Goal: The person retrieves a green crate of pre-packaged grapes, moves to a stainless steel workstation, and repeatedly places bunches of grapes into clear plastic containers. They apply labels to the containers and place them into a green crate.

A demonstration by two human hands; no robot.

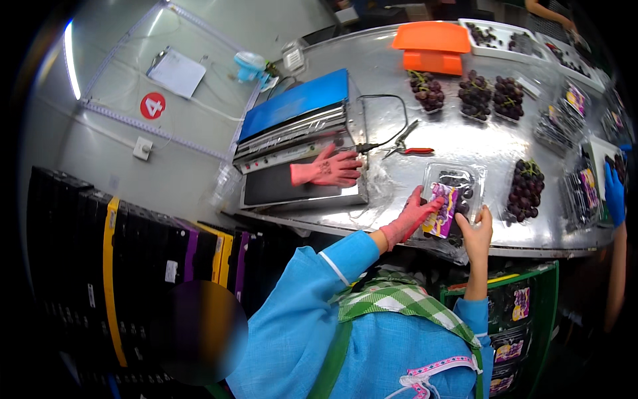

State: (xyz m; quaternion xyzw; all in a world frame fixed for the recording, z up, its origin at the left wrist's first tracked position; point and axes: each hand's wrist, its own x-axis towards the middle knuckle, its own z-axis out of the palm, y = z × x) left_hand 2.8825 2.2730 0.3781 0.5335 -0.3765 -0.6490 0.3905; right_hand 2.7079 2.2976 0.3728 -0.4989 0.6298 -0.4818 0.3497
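A clear plastic clamshell container (469, 174) of dark grapes lies before me near the front edge of the metal table. On its lid is a purple and yellow printed label (440, 219). My left hand (412, 213), in a pink knit glove, grips the container's left side, with its fingers over the label. My bare right hand (476, 230) holds the opposite side, thumb on the lid by the label. The container's near end is partly hidden between my hands. To the right sits a bunch of dark grapes (525, 192).
A blue-topped film wrapping machine (294, 112) stands left, a loose pink glove (326, 167) on its plate. Red-handled pruning shears (417, 150) lie behind the container. Farther back are an orange scale (431, 40) and grape bunches (474, 97). A co-worker's blue-gloved hand (614, 192) is at right.
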